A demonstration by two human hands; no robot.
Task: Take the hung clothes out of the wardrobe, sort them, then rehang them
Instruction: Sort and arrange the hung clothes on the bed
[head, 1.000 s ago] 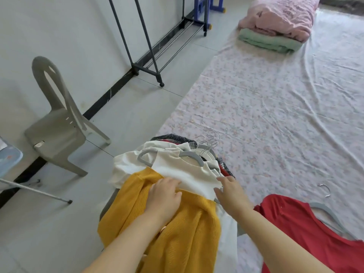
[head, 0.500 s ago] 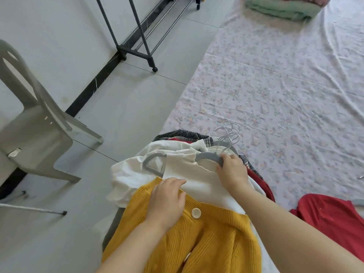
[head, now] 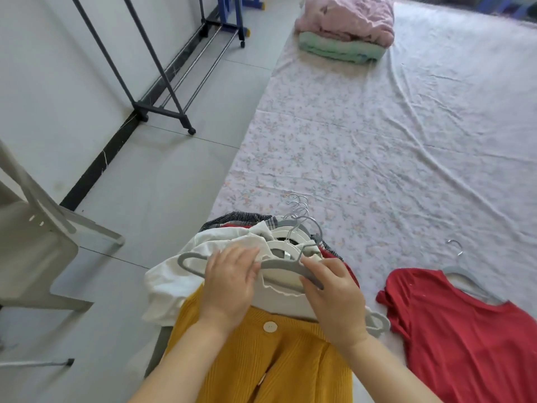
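A grey tiled floor is seen beside a pale wall, and a flowered sheet is spread over the right part of it. At the near left edge of the sheet, a grey hanger is held by the right hand, with the thumb and fingers curled round the hanger's right arm. The left hand is laid flat on the hanger's middle, with the fingers nearly straight and nothing gripped. The hanger lies right under both hands, on a white top, and its left end sticks out past the left hand. The white top is draped over a pile of clothes that lies across the sheet's left edge. Below the wrists, a yellow cardigan with a white button is spread out. Just past the fingers, white hangers are stacked, and a bunch of metal hooks is pointed toward the far end of the sheet. To the right of the right hand, near but not touching, a red top is laid flat on the sheet. A second grey hanger is poked out of its neck. At the far edge of the sheet, a pink blanket is folded on a green blanket. On the bare floor, a dark clothes rack is stood by the wall. A grey plastic chair is seen at the left.
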